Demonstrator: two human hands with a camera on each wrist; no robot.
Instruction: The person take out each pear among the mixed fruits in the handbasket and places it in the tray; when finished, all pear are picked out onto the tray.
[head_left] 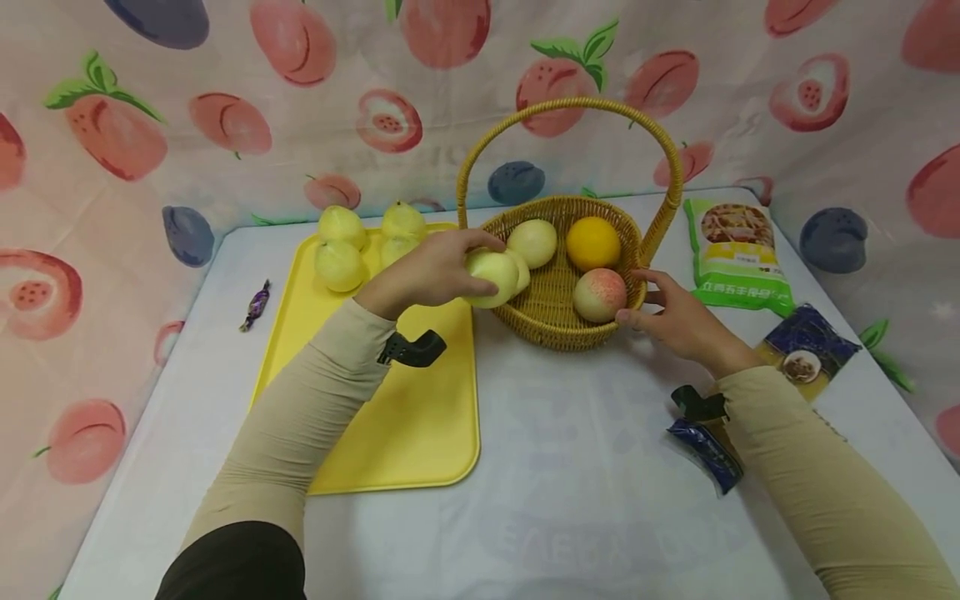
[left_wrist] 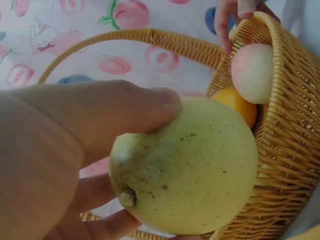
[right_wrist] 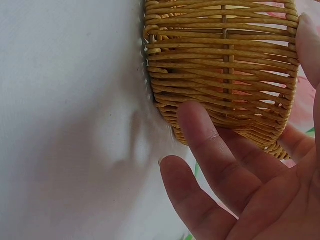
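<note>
My left hand (head_left: 438, 268) grips a pale green pear (head_left: 489, 281) at the basket's left rim. In the left wrist view, thumb and fingers curl round the speckled pear (left_wrist: 187, 165). Another pale fruit (head_left: 519, 272) shows just behind it; whether it touches the hand I cannot tell. Inside the wicker basket (head_left: 555, 337) lie a pale round fruit (head_left: 533, 242), an orange (head_left: 592, 243) and a pink-white peach (head_left: 600, 295). My right hand (head_left: 682, 323) holds the basket's right side, thumb near the rim and fingers against the weave (right_wrist: 220, 65).
Several pale green pears (head_left: 341, 266) stand on the back of a yellow tray (head_left: 405, 442) at left. A purple wrapped candy (head_left: 257, 306) lies left of it. At right are a green-and-white packet (head_left: 738, 250), a dark blue packet (head_left: 813, 346) and a small blue packet (head_left: 707, 454).
</note>
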